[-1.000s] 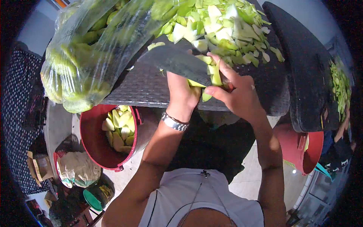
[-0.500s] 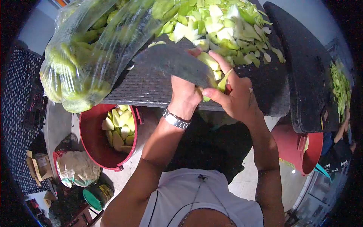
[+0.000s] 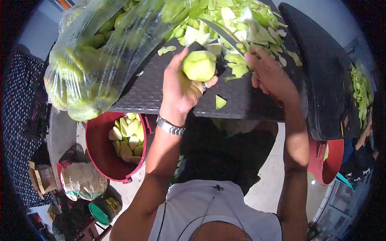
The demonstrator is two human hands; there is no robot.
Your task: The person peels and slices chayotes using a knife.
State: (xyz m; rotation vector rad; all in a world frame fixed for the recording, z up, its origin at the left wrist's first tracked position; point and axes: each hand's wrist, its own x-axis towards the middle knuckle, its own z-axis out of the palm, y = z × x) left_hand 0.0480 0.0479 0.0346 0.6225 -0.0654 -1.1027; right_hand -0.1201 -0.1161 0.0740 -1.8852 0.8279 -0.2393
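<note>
A peeled, pale green fruit (image 3: 199,66) is held in my left hand (image 3: 180,86), over the front part of the dark woven table (image 3: 152,94). My right hand (image 3: 272,74) grips a knife (image 3: 225,35) whose blade points up and to the left over the peelings. Its handle is hidden by my fingers. A heap of green peelings (image 3: 257,32) covers the back of the table, with a few pieces just left of my right hand. One small green piece (image 3: 220,102) lies near the table's front edge.
A clear plastic bag (image 3: 86,76) of green fruit hangs over the table's left edge. Below it stands a red bucket (image 3: 98,148) with pale pieces inside. Another red bucket (image 3: 333,160) is at the right, under a black chair-like surface (image 3: 325,72).
My left hand has moved left and turned up, showing the peeled fruit. My right hand has moved right and up with the knife. Green peelings have dropped beside the heap.
</note>
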